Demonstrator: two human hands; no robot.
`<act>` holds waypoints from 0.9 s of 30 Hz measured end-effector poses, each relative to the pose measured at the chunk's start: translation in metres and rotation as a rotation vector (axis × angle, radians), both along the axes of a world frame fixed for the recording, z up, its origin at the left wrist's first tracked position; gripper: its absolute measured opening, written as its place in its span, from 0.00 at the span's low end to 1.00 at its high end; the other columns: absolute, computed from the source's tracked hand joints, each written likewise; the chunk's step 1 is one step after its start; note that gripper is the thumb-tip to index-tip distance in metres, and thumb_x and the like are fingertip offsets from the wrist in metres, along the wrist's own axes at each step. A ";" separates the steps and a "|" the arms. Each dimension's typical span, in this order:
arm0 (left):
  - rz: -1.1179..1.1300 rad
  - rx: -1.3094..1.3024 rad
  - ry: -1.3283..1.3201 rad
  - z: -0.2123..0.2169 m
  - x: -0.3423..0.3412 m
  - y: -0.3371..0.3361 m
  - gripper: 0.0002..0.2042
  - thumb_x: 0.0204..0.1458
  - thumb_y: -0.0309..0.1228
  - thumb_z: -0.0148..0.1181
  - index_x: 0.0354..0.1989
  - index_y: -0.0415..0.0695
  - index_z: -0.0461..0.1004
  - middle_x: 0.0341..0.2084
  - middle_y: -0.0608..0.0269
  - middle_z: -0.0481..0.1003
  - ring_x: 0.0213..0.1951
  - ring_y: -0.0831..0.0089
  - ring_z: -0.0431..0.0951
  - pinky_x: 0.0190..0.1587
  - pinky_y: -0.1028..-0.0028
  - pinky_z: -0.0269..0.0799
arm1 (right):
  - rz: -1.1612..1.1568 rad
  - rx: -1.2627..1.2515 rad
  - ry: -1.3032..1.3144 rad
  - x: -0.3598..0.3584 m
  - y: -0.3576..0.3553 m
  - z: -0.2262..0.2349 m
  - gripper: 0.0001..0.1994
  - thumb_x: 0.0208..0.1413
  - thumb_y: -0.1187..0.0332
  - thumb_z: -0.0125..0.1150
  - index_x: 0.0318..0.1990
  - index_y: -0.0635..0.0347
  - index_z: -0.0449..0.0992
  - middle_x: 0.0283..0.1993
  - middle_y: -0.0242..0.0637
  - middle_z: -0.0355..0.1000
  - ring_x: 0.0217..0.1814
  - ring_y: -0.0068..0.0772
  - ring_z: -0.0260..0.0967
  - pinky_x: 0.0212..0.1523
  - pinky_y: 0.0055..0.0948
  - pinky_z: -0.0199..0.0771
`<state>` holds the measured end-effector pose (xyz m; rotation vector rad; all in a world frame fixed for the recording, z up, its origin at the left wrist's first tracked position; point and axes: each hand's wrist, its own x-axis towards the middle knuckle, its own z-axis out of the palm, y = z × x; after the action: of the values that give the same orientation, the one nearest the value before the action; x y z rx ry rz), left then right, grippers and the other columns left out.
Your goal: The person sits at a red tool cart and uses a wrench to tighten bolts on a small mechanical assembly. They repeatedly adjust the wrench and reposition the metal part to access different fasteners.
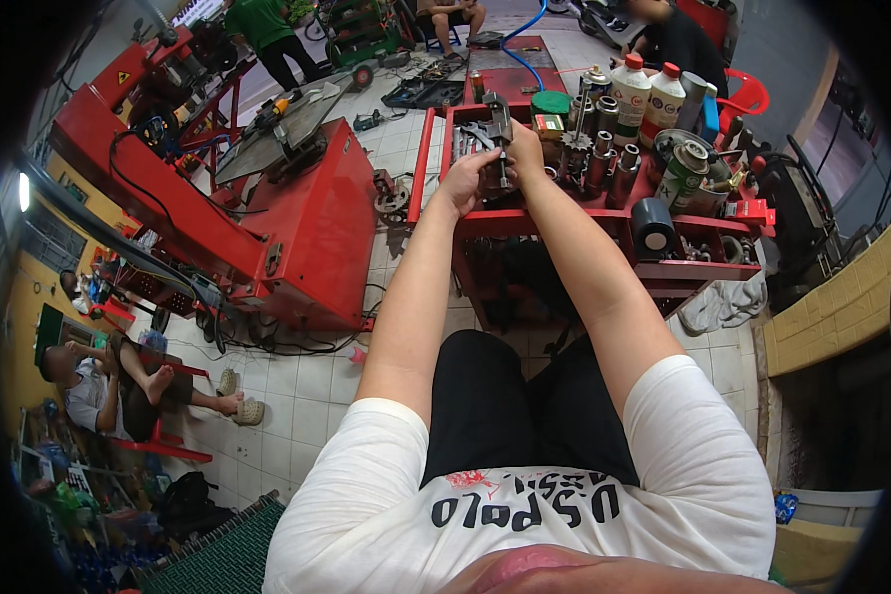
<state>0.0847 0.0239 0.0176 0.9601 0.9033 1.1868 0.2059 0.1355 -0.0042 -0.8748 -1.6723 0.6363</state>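
Observation:
Both my arms reach forward over a red tool cart (505,220). Between my hands is a dark metal clamp-like tool (499,121), held upright above the cart's open tray; its exact kind is hard to make out. My left hand (465,181) closes its fingers on the lower part of the tool from the left. My right hand (527,154) wraps it from the right, its fingers mostly hidden behind the tool. Below and left of the tool, several wrenches (470,141) lie in the tray. Close to my right hand stand metal sockets (599,160) and a green-lidded jar (550,103).
White bottles with red caps (631,94), an open tin (685,168) and a black cylinder (653,228) crowd the cart's right side. A large red machine (317,238) stands left, cables on the floor beside it. One person sits at left (99,396); others are farther off.

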 end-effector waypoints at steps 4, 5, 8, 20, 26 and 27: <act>0.002 -0.004 0.026 0.002 0.002 -0.001 0.18 0.67 0.45 0.53 0.48 0.42 0.80 0.33 0.62 0.84 0.37 0.68 0.84 0.44 0.65 0.81 | 0.003 -0.005 -0.002 0.001 0.001 -0.001 0.11 0.57 0.67 0.58 0.45 0.58 0.79 0.35 0.51 0.80 0.37 0.51 0.79 0.40 0.41 0.75; 0.000 0.001 0.029 0.001 0.001 -0.001 0.18 0.67 0.45 0.53 0.48 0.43 0.80 0.33 0.62 0.84 0.37 0.69 0.84 0.44 0.65 0.81 | -0.001 -0.003 -0.006 0.000 0.000 -0.001 0.11 0.57 0.67 0.58 0.45 0.58 0.79 0.35 0.51 0.80 0.37 0.51 0.79 0.40 0.41 0.75; -0.001 0.012 0.038 0.000 -0.001 -0.001 0.18 0.68 0.45 0.52 0.48 0.44 0.80 0.33 0.64 0.83 0.37 0.69 0.84 0.44 0.66 0.80 | -0.004 -0.004 -0.021 -0.001 -0.001 0.001 0.11 0.57 0.66 0.58 0.45 0.58 0.79 0.35 0.50 0.80 0.37 0.50 0.79 0.40 0.41 0.75; 0.017 0.017 0.070 0.002 0.000 -0.002 0.18 0.67 0.46 0.52 0.48 0.45 0.80 0.31 0.68 0.82 0.36 0.71 0.83 0.42 0.66 0.79 | 0.011 -0.014 -0.015 0.000 -0.004 0.002 0.11 0.58 0.65 0.58 0.44 0.59 0.79 0.35 0.50 0.80 0.36 0.46 0.78 0.40 0.39 0.75; 0.025 0.020 0.060 0.001 0.001 -0.001 0.18 0.67 0.45 0.53 0.48 0.45 0.80 0.31 0.68 0.82 0.35 0.71 0.83 0.42 0.66 0.79 | 0.032 0.009 0.011 -0.002 0.000 -0.003 0.10 0.57 0.70 0.57 0.45 0.59 0.79 0.33 0.47 0.79 0.33 0.37 0.74 0.40 0.37 0.74; 0.023 0.021 0.058 0.001 0.001 -0.001 0.18 0.67 0.45 0.53 0.48 0.45 0.81 0.31 0.67 0.82 0.35 0.71 0.83 0.42 0.66 0.79 | 0.034 0.018 0.012 -0.002 0.003 -0.005 0.10 0.58 0.71 0.57 0.45 0.59 0.79 0.33 0.46 0.79 0.33 0.36 0.73 0.40 0.37 0.74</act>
<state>0.0860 0.0232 0.0186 1.0084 0.9520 1.1951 0.2040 0.1381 -0.0087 -0.8300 -1.6831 0.6472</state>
